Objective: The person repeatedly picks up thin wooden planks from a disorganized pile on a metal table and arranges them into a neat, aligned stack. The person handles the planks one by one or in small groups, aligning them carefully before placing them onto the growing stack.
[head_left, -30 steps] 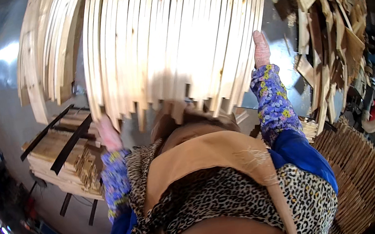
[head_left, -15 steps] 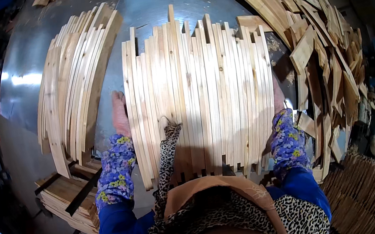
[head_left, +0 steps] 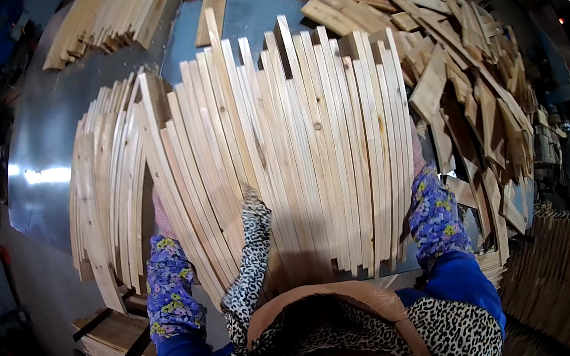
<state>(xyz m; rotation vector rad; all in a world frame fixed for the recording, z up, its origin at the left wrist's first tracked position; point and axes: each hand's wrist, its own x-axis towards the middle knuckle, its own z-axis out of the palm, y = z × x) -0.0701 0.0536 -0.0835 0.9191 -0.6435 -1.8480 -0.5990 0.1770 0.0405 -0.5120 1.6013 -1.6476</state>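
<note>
Between my two hands lies a wide row of pale wooden slats, set on edge side by side with uneven ends. My left hand presses against the row's left side, mostly hidden by the outer slat. On the opposite side my right hand bears on the last slat, its fingers hidden too. The leftmost slats fan outward at their far ends and meet a second stack of slats on the left. A leopard-print strap hangs over the near part of the row.
Loose offcuts and boards heap up in a pile on the right. Further slats lie at the far left of the metal table, with a single board beyond the row. Stacked boards stand low at the left.
The row has spread leftward, its left slats now tilting against the neighbouring stack. My left hand has gone left with them. The view has shifted, showing more of the table's far side.
</note>
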